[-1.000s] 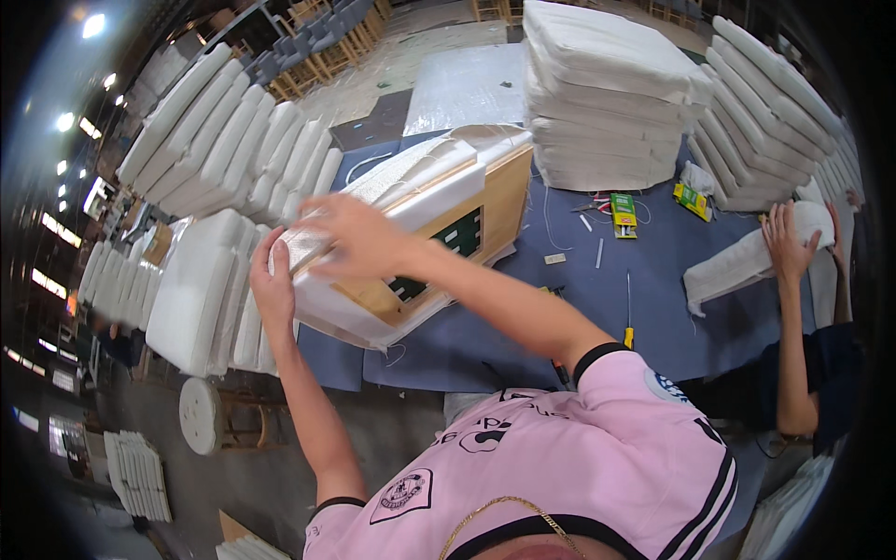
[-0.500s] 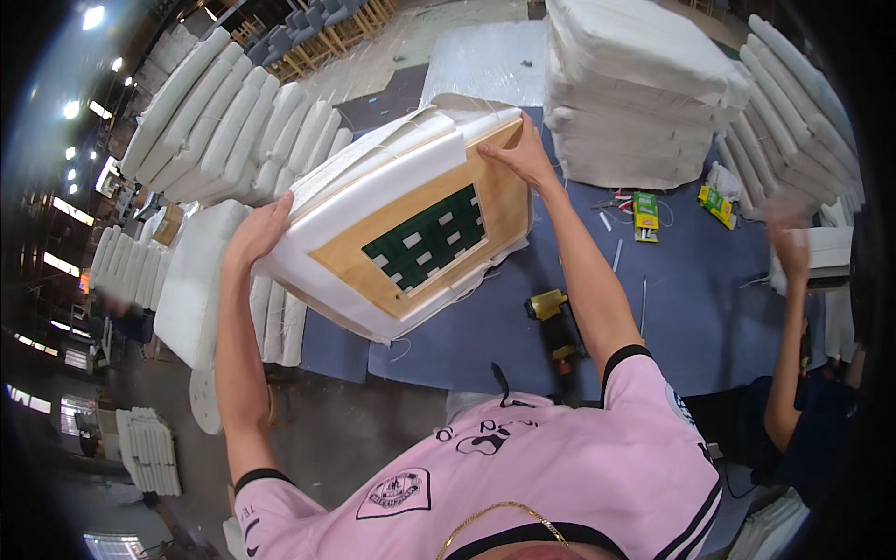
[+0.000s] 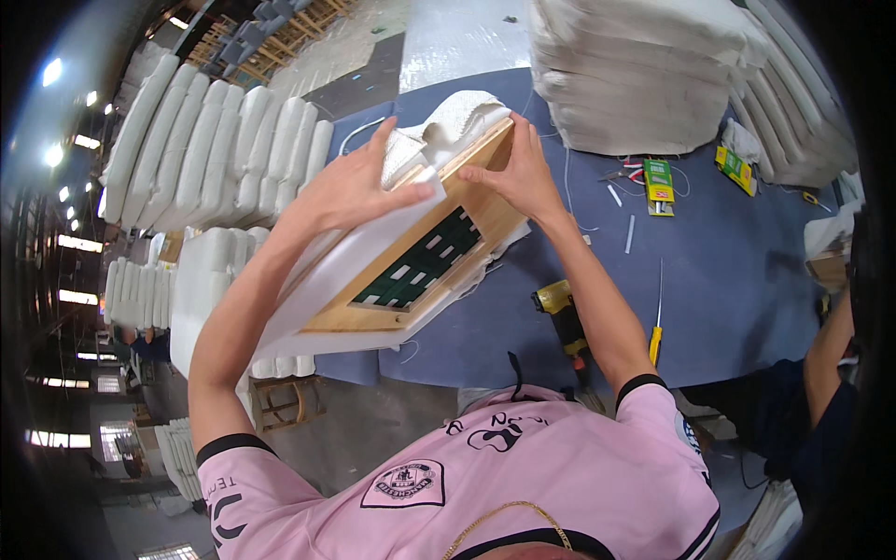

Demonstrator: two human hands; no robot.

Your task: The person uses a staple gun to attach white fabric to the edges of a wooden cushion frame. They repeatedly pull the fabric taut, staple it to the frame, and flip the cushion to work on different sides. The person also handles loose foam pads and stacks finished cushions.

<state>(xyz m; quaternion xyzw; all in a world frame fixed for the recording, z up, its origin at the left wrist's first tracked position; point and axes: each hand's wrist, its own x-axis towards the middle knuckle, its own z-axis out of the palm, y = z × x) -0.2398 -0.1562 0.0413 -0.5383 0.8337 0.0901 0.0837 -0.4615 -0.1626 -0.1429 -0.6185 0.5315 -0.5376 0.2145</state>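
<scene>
seat panel, wood-framed with green webbing, tilts over the blue table; i see its far upper corner clamped between my right hand's thumb and fingers. my left hand's thumb lies on white padding, fingers behind the upper edge; their grip i cannot tell.

Stacked white cushions behind a green packet, a yellow screwdriver nearer

pink jersey, black cuffs, shield crest, gold chain, bare hands
</scene>
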